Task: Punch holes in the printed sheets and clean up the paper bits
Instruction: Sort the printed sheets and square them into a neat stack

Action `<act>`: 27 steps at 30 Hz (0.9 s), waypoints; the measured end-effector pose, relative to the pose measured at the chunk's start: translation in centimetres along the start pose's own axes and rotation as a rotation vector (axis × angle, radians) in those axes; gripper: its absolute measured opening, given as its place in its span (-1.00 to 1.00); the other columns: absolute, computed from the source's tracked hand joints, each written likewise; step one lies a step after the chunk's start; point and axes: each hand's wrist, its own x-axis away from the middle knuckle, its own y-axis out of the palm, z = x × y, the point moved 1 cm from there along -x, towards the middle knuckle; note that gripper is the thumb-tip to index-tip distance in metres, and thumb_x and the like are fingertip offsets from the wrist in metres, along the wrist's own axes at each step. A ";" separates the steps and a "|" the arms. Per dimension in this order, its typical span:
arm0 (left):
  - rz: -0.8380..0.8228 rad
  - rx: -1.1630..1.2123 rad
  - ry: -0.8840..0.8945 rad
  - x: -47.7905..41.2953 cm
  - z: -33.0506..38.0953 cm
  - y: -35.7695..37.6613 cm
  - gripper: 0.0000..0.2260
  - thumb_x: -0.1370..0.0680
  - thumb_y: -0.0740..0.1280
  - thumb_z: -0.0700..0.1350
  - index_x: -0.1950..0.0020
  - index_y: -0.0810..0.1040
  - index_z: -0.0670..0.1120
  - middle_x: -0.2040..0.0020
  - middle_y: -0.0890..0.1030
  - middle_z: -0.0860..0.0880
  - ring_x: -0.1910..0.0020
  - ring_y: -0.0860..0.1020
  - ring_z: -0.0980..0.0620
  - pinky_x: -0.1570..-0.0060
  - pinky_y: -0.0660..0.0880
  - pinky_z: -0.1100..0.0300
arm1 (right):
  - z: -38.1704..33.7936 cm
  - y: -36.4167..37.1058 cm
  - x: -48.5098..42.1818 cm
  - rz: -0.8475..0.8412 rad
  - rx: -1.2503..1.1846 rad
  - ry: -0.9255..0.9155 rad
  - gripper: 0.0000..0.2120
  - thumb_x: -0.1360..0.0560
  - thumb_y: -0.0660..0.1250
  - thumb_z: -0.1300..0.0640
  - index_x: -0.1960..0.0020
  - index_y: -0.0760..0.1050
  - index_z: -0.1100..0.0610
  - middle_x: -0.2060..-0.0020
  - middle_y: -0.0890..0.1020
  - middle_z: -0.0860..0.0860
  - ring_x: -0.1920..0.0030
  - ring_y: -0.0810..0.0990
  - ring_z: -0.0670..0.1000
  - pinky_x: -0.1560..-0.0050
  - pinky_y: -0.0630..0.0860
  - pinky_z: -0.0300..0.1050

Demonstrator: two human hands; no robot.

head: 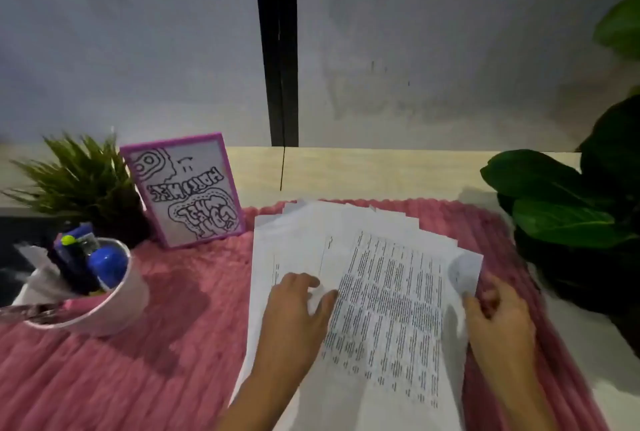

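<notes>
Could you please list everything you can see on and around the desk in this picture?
sheets: a loose fanned stack, white with black print, on the mat, centre-right
mat: one, pink, ribbed, over the front of the desk
cup: one, white, on the mat's left side, holding pens
framed drawing: one, purple frame, black-and-white picture, standing at the mat's rear left
small plant: one, green, spiky, far left behind the cup
leafy plant: one, dark green, right edge
desk: one, light wood, behind the mat
left hand: one, resting on the sheets' left part
right hand: one, at the sheets' right edge; grip unclear
</notes>
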 end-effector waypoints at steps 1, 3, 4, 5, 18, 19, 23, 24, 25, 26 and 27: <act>0.034 -0.030 0.016 -0.5 -0.2 0.7 -0.61 -0.55 0.26 0.23 -0.25 0.47 0.02 -0.15 0.48 0.11 -0.16 0.44 0.13 -0.11 0.38 0.31 | -0.1 0.5 -0.5 0.021 -0.007 -0.036 -0.85 -0.54 0.35 0.16 -0.06 0.52 0.20 0.25 0.57 0.08 0.20 0.54 0.17 0.17 0.36 -0.04; 0.055 -0.146 -0.008 -1.3 -0.3 1.9 -0.41 -0.50 0.21 0.35 -0.37 0.38 -0.01 -0.25 0.42 0.05 -0.22 0.34 0.07 -0.18 0.33 0.20 | 0.1 1.6 -1.6 0.045 0.010 -0.060 -0.73 -0.54 0.34 0.14 -0.21 0.54 0.20 0.21 0.63 0.14 0.14 0.57 0.20 0.10 0.39 -0.05; 0.061 -0.209 0.002 -1.4 -0.1 2.2 -0.34 -0.47 0.21 0.38 -0.40 0.33 -0.03 -0.28 0.39 0.04 -0.23 0.31 0.06 -0.19 0.31 0.19 | 0.0 2.0 -2.0 0.047 0.020 -0.052 -0.71 -0.54 0.34 0.15 -0.24 0.54 0.20 0.16 0.65 0.18 0.09 0.58 0.23 0.07 0.37 -0.04; 0.060 -0.271 0.011 -1.6 -0.2 2.7 -0.28 -0.44 0.24 0.39 -0.43 0.28 -0.04 -0.29 0.36 0.02 -0.23 0.30 0.04 -0.21 0.30 0.19 | 0.3 2.6 -2.4 0.052 0.033 -0.081 -0.70 -0.54 0.35 0.15 -0.24 0.54 0.21 0.11 0.66 0.20 0.03 0.59 0.26 0.05 0.38 -0.03; 0.018 -0.070 0.029 -2.2 -0.7 3.6 -0.60 -0.47 0.46 0.05 -0.21 0.43 -0.04 -0.11 0.56 0.03 0.01 0.56 0.01 0.04 0.54 0.08 | 1.9 4.4 -2.2 0.039 -0.054 -0.156 -0.66 -0.52 0.35 0.17 -0.29 0.49 0.17 0.22 0.63 0.04 0.11 0.56 0.15 0.11 0.37 -0.09; 0.039 -0.035 0.041 -2.3 -0.7 3.6 -0.72 -0.51 0.42 -0.01 -0.16 0.45 -0.02 -0.07 0.59 0.04 0.05 0.59 0.01 0.10 0.56 0.07 | 2.0 4.4 -2.3 0.048 -0.065 -0.151 -0.66 -0.52 0.36 0.17 -0.28 0.50 0.19 0.19 0.64 0.06 0.09 0.58 0.18 0.09 0.38 -0.09; 0.066 0.179 0.084 -2.8 -0.7 3.5 -0.92 -0.57 0.32 -0.15 0.08 0.47 0.00 0.10 0.60 0.04 0.19 0.57 0.08 0.35 0.49 0.19 | 2.1 4.1 -3.0 0.059 -0.105 -0.104 -0.77 -0.50 0.38 0.17 0.15 0.56 0.37 0.21 0.53 0.13 0.05 0.60 0.16 -0.08 0.48 0.00; 0.050 0.223 0.097 -2.9 -0.7 3.5 -0.90 -0.57 0.33 -0.17 0.09 0.47 0.01 0.12 0.61 0.04 0.21 0.57 0.11 0.41 0.44 0.28 | 2.0 4.0 -3.1 0.053 -0.134 -0.092 -0.71 -0.50 0.39 0.16 0.24 0.54 0.39 0.21 0.52 0.13 0.05 0.60 0.15 -0.04 0.47 0.00; 0.034 0.281 0.101 -2.9 -0.7 3.4 -0.89 -0.57 0.35 -0.19 0.08 0.48 0.01 0.13 0.61 0.05 0.22 0.57 0.13 0.46 0.41 0.34 | 1.9 3.9 -3.1 0.052 -0.159 -0.069 -0.68 -0.50 0.40 0.14 0.25 0.54 0.40 0.18 0.55 0.18 0.03 0.61 0.15 0.04 0.42 -0.05; 0.014 0.355 0.100 -2.8 -0.4 3.2 -0.88 -0.56 0.37 -0.21 0.07 0.50 0.01 0.16 0.62 0.06 0.25 0.59 0.16 0.49 0.40 0.39 | 1.8 3.8 -3.0 0.061 -0.191 -0.066 -0.66 -0.50 0.41 0.09 0.17 0.56 0.42 0.10 0.61 0.24 0.03 0.61 0.15 0.09 0.37 -0.09; -0.003 0.440 0.103 -2.6 -0.1 3.0 -0.86 -0.54 0.39 -0.23 0.08 0.52 0.00 0.18 0.64 0.07 0.30 0.61 0.19 0.50 0.41 0.42 | 1.6 3.6 -3.0 0.063 -0.240 -0.063 -0.61 -0.50 0.43 0.02 0.04 0.58 0.40 0.03 0.65 0.25 0.06 0.60 0.14 0.11 0.37 -0.10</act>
